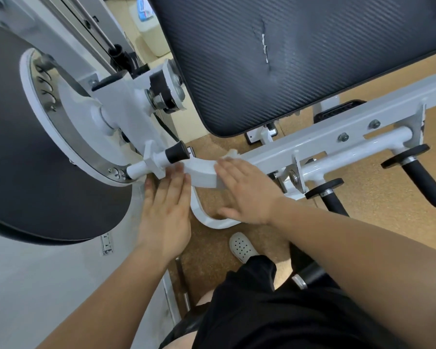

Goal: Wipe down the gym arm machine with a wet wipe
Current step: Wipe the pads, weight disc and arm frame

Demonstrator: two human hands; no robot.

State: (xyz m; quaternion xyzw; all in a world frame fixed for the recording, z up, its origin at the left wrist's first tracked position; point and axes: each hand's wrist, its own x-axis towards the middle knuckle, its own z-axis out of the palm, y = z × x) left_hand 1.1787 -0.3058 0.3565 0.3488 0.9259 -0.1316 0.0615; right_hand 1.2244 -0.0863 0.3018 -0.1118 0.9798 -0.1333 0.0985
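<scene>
The white gym arm machine fills the view, with a curved white arm bar (203,172) at the centre. My right hand (244,190) lies flat on this bar with straight fingers, pressing a white wet wipe (230,154) whose edge shows beyond the fingertips. My left hand (165,212) rests flat and open against the bar's left end, just below a black rubber stopper (178,153).
A large black arm pad (300,54) hangs above. A round white cam with a black cover (48,137) stands at the left. Two black handle grips (423,180) stick out at the right. My white shoe (242,246) stands on the cork-coloured floor.
</scene>
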